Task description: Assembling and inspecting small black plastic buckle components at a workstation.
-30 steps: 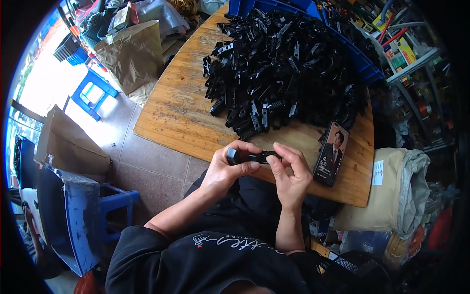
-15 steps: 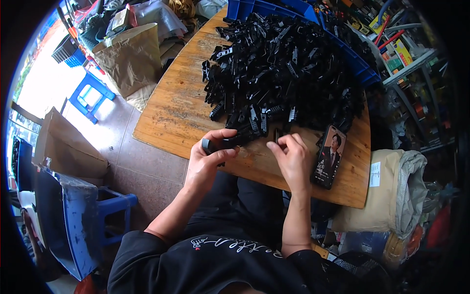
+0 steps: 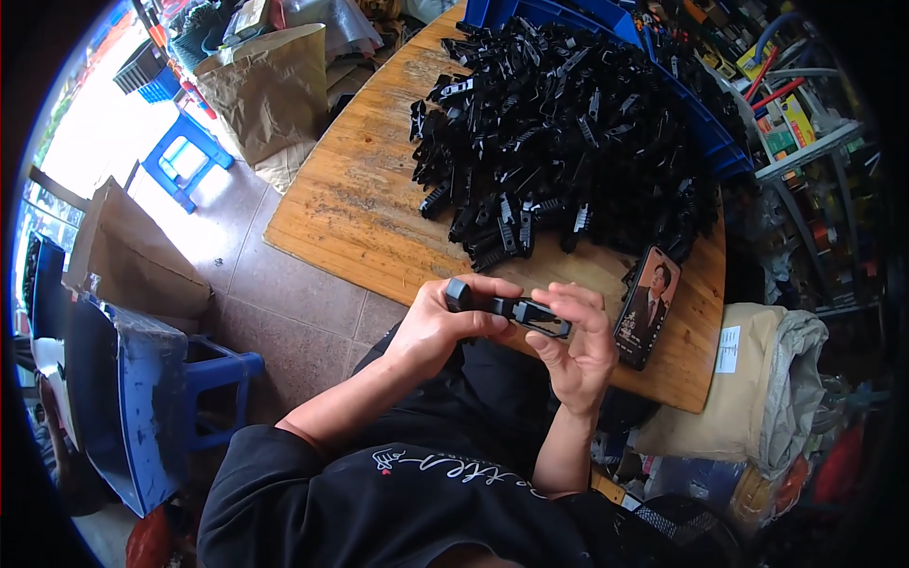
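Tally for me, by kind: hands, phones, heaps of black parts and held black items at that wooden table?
Hands: 2, left hand and right hand
Phone: 1
Heap of black parts: 1 (its parts are too tangled to count)
Held black item, apparently one piece: 1
Total: 5

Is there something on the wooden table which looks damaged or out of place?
Yes. The wooden table has dark, worn patches left of the pile of black parts, unlike the smoother wood around. The lit smartphone beside the pile also looks unrelated to the parts.
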A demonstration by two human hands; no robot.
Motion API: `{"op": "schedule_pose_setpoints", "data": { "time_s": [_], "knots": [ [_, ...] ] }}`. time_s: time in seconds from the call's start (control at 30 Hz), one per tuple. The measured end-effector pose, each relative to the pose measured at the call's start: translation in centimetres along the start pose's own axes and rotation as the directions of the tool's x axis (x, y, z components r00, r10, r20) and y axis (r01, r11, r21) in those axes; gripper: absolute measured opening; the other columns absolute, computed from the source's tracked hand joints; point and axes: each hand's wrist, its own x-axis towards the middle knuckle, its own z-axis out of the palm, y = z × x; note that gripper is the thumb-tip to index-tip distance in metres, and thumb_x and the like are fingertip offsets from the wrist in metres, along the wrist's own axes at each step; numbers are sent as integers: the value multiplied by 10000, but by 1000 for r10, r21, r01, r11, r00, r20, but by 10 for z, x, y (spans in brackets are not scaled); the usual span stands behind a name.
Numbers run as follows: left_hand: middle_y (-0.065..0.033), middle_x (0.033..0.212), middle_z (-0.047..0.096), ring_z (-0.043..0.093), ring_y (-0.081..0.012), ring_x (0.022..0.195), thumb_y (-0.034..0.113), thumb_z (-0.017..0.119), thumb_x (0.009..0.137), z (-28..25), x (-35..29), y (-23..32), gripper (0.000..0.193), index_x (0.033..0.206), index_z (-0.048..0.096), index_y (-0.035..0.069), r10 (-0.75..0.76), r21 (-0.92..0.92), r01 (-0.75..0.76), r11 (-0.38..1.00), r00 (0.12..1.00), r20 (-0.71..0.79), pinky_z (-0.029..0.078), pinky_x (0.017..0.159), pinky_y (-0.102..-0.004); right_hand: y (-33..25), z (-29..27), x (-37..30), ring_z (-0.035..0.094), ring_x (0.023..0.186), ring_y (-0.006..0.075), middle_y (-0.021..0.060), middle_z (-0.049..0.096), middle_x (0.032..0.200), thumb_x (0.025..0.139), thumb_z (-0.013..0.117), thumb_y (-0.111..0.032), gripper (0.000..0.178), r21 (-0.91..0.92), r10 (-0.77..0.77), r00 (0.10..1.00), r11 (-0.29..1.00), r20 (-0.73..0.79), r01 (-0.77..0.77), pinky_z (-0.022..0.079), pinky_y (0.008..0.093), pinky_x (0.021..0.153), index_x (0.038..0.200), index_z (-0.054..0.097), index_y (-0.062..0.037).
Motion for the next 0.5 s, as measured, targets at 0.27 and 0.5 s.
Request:
{"op": "schedule_pose_setpoints", "data": {
  "time_s": [0.27, 0.5],
  "knots": [
    [-96, 908, 636, 621, -156, 778, -28, 622, 735, 4, -6, 4, 337, 1068, 575, -37, 37, 174, -37, 984, 999, 6, 496, 765, -267, -7, -2, 1, 532, 917, 217, 91, 645, 960, 707, 713, -107, 327, -197, -52, 995, 978, 83, 68, 394, 386, 888, 998, 575, -51],
    [-94, 973, 619, 607, -149, 830, -9, 648, 746, 3, -6, 7, 345, 1079, 559, -23, 18, 180, -19, 984, 1000, 9, 494, 774, -261, -4, -2, 3, 547, 905, 220, 70, 655, 932, 685, 720, -109, 355, -286, -91, 988, 950, 126, 124, 416, 396, 859, 1016, 599, -69]
  ]
}}
